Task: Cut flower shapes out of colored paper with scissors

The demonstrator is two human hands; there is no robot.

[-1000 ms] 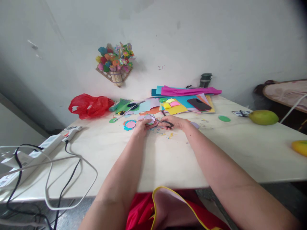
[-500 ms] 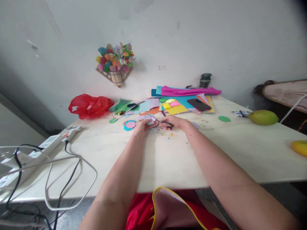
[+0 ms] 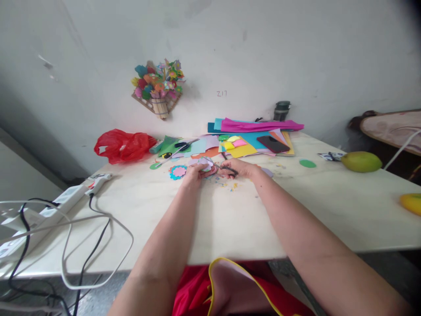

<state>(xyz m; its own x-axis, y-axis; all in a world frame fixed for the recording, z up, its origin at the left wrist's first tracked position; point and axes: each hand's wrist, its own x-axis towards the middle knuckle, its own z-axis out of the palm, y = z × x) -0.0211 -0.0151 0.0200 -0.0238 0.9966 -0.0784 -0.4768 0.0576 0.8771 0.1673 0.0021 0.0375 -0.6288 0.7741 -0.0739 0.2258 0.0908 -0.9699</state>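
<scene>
In the head view my left hand (image 3: pixel 195 172) is closed on a lilac paper piece (image 3: pixel 206 164) above the table. My right hand (image 3: pixel 237 167) grips black-handled scissors (image 3: pixel 232 171), their blades pointing left at the paper's edge. Just left of my left hand lies a blue and pink paper flower (image 3: pixel 178 172). Small paper scraps (image 3: pixel 230 186) are scattered below the scissors. Part of a pale purple paper piece (image 3: pixel 267 171) shows beyond my right wrist. My fingers cover some of the held paper.
Behind my hands lie coloured sheets (image 3: pixel 245 151), a phone (image 3: pixel 272 144) and a second pair of scissors (image 3: pixel 184 145). A red plastic bag (image 3: pixel 121 145) sits back left. A power strip (image 3: pixel 62 202) with cables is at left; a green mango (image 3: pixel 362 161) rests at right.
</scene>
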